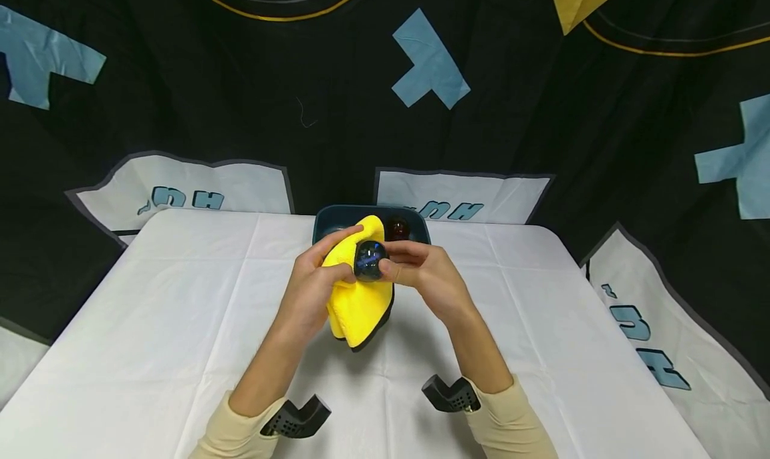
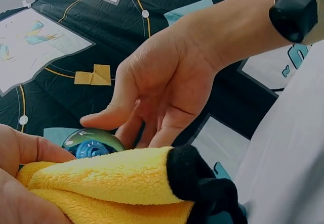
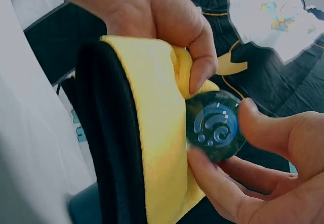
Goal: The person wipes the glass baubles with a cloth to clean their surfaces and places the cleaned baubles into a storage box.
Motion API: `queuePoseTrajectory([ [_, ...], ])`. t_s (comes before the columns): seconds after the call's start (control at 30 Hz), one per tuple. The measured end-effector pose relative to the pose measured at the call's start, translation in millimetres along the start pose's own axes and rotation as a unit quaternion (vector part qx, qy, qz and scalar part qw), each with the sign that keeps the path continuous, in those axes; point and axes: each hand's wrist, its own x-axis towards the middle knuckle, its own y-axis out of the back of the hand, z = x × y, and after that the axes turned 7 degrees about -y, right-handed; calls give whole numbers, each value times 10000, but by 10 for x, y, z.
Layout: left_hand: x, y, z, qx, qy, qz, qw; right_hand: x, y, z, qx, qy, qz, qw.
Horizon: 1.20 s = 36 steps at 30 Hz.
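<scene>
A yellow cloth with a black edge and backing hangs from the left hand, whose fingers and thumb grip it. Against the cloth sits a dark, glossy see-through ball. The right hand pinches this ball between thumb and fingers. Inside the ball, a blue swirl emblem shows in the right wrist view. From the left wrist, the yellow cloth covers the ball's lower part. Both hands are raised above the table, in front of a dark teal tray.
Behind the hands, the dark teal tray stands on the white-covered table, partly hidden by cloth and hands. A dark reddish ball lies in its right part. A black printed curtain hangs beyond the far table edge.
</scene>
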Motion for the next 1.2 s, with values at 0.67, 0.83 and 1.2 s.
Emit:
queuePoseTrajectory([
  [0.67,-14,0,27,-233,30,-79,9997,-1,93,-9,724,194,-884,9933],
  [0.83,-16,-6,28,-186,6,-25,9998,22,74,18,409,-77,-736,9964],
  [1.2,-20,12,37,-298,-91,19,9995,-18,-27,-18,659,233,-172,9974],
])
